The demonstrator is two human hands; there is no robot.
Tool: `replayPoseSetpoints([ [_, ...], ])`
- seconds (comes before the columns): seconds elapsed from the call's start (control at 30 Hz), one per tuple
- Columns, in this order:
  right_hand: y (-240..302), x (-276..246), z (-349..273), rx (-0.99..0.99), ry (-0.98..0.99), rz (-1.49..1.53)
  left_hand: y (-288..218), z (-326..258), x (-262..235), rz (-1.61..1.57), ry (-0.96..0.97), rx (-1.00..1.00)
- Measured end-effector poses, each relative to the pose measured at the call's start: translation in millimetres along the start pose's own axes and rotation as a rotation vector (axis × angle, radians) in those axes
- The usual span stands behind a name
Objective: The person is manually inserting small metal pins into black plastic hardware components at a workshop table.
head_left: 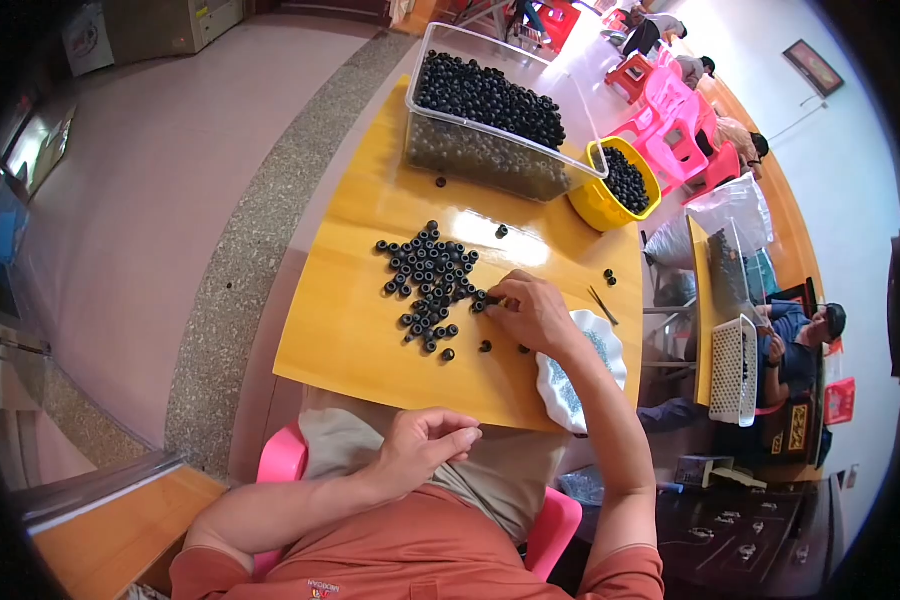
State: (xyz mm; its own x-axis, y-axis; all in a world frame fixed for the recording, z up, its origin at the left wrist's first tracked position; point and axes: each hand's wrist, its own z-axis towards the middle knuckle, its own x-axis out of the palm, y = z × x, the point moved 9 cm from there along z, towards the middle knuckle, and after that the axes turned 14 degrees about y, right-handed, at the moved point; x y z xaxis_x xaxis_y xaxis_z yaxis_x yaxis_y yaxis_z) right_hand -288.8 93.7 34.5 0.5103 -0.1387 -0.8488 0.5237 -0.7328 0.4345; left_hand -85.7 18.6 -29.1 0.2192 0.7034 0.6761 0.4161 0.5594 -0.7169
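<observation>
Reaching to the right edge of the black bead pile [432, 277] on the yellow table [335, 340]: right hand [525, 308], fingertips drawn together, hold on any bead unclear. Left hand [428, 441] half-curled near table's front edge; contents, if any, hidden.

I look remotely into an informal workroom. People [796, 330] sit along the wall [865, 150]; a tub [490, 128] holds black beads [485, 95].

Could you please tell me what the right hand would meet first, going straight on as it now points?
The right hand would probably meet the pile of black beads at its right edge; the two look very close, though depth is unclear.
</observation>
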Motion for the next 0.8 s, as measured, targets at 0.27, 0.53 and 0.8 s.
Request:
replayPoseSetpoints([
  [0.27,-4,0,-29,0.115,-0.08,0.212,-4,-1,-4,-0.002,-0.043,0.015],
  [0.53,77,31,-93,-0.16,0.048,0.48,-20,-2,-8,-0.061,-0.116,0.2],
  [0.8,101,37,-122,-0.3,-0.124,0.375,-26,-6,4,-0.05,-0.01,0.211],
])
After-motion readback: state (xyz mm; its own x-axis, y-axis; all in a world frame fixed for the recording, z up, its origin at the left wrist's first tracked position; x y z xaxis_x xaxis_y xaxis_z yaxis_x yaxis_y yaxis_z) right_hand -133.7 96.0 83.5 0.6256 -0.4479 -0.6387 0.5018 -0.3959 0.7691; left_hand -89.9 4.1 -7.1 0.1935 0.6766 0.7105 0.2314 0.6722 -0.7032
